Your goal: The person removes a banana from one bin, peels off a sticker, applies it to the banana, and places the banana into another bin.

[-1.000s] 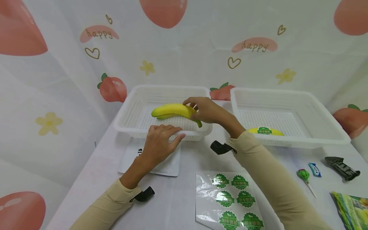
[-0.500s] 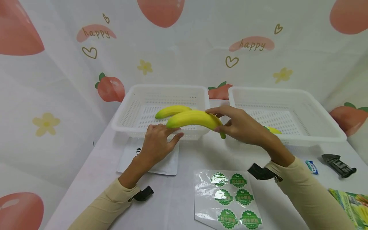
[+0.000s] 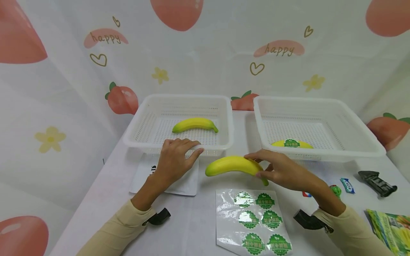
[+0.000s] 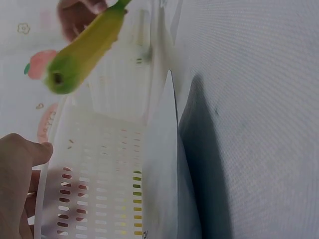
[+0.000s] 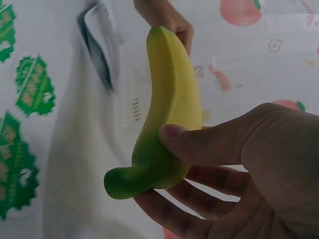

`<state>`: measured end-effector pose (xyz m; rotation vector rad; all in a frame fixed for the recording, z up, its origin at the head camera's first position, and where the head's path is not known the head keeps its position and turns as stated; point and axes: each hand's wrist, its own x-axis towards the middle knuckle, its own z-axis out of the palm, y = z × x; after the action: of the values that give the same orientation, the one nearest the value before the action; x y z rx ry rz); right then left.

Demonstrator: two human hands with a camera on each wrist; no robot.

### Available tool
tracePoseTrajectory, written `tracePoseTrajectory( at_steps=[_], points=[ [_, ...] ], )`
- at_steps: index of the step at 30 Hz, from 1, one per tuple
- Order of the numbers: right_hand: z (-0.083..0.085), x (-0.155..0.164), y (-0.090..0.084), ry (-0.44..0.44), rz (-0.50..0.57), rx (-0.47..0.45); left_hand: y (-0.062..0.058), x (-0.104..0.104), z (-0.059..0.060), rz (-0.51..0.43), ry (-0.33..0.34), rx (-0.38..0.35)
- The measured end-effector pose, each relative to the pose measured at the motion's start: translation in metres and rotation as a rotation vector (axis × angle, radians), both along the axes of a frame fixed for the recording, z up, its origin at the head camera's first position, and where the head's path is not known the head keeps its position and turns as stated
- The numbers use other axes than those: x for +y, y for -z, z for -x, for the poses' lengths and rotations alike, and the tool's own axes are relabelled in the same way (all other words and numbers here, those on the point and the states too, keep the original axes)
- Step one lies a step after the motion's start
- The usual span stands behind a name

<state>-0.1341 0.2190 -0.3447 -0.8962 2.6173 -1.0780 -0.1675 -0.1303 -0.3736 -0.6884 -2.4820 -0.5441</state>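
My right hand (image 3: 256, 166) grips a yellow banana (image 3: 229, 164) by its green stem end and holds it low over the table, in front of the gap between the two baskets. In the right wrist view the thumb lies across the banana (image 5: 169, 114) with fingers curled under it. My left hand (image 3: 189, 149) rests flat on the front rim of the left white basket (image 3: 141, 117), fingers straight. A second banana (image 3: 194, 124) lies in that basket. The right white basket (image 3: 320, 101) holds a banana with a green sticker (image 3: 291, 144).
A sheet of green round stickers (image 3: 253, 220) lies just below the held banana. A white pouch (image 3: 179, 185) lies under my left wrist. At the right are a green lollipop (image 3: 335, 191), a wrapped candy (image 3: 347, 185), a black clip (image 3: 376, 182) and a green bag (image 3: 390, 231).
My right hand lifted the banana out of the left basket and brought it toward me and down, over the table. A second banana is now uncovered in the basket. The left hand stayed put.
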Motion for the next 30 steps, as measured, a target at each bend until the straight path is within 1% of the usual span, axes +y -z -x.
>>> tracePoseTrajectory(
  at_steps=[4,9,12,15,16,18,20,21,23,25,28,30],
  points=[
    [0.001,0.007,0.011,0.013,-0.034,-0.021,0.000,0.000,0.000,0.004,0.006,0.008],
    [0.005,0.014,0.020,0.020,-0.091,0.000,0.000,-0.001,0.000,0.008,0.011,0.003],
    [0.008,0.016,0.024,0.024,-0.110,-0.005,0.001,-0.001,0.001,-0.002,0.014,-0.004],
    [0.011,0.017,0.027,0.033,-0.114,-0.022,0.002,0.001,0.000,-0.032,0.035,0.027],
    [0.012,0.017,0.028,0.035,-0.110,-0.029,0.002,0.003,-0.002,-0.046,0.054,0.047],
    [0.013,0.018,0.029,0.039,-0.101,-0.045,0.001,0.008,-0.006,-0.072,0.112,0.091],
    [0.014,0.019,0.031,0.039,-0.093,-0.054,0.000,0.015,-0.013,-0.067,0.189,0.107],
    [0.014,0.019,0.031,0.040,-0.090,-0.059,0.000,0.019,-0.018,-0.051,0.231,0.096],
    [0.015,0.019,0.032,0.047,-0.095,-0.064,-0.002,0.027,-0.029,0.004,0.304,-0.004],
    [0.015,0.018,0.032,0.053,-0.101,-0.068,0.000,0.035,-0.040,0.076,0.352,-0.152],
    [0.014,0.017,0.031,0.065,-0.112,-0.074,0.004,0.046,-0.052,0.172,0.379,-0.365],
    [0.014,0.017,0.031,0.068,-0.115,-0.074,0.008,0.053,-0.056,0.215,0.389,-0.431]
  ],
)
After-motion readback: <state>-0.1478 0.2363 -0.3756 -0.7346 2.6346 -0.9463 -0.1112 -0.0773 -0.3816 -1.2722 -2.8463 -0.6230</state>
